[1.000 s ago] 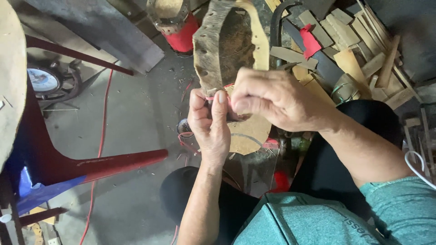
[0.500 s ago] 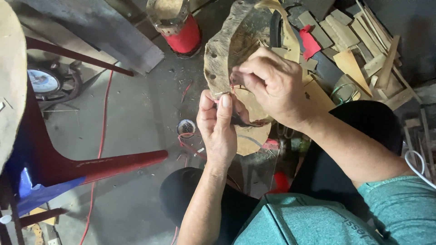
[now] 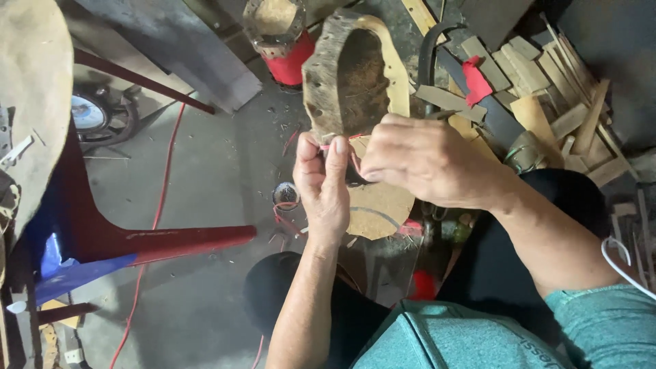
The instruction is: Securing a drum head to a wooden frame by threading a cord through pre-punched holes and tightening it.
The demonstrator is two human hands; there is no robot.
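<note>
Nearest the camera, a teal shirt (image 3: 471,342) across the bottom edge and dark trousers (image 3: 492,266) over the knees, with both bare forearms reaching up from there. Just above the lap, left hand (image 3: 326,188) raised palm-in, thumb and forefinger pressed together on a thin red cord (image 3: 339,143) at the lower rim of the shoe piece (image 3: 355,75). Beside it and touching, right hand (image 3: 427,160) curled over from the right, fingertips closed in a pinch at the same spot on the rim; whether they grip the cord itself or only the edge, cannot tell, fingertips hidden behind the left thumb. Held up between the two hands, at mid-picture and clear of the floor, the shoe piece: hollow, tan and mottled, a row of holes down its left edge, pale yellow band along its right side. Under the hands, a flat tan sole-shaped board (image 3: 379,208) and loose loops of red cord by a small round tin (image 3: 285,195) on the grey concrete floor (image 3: 205,171). Off to the left, a red metal stool leg (image 3: 171,239) and a long red cable (image 3: 160,205) trailing across the floor. Farther up, a red-based pot (image 3: 280,34) with a tan top. Far right, a heap of wooden strips (image 3: 547,82) with a red scrap (image 3: 475,78) on top.
</note>
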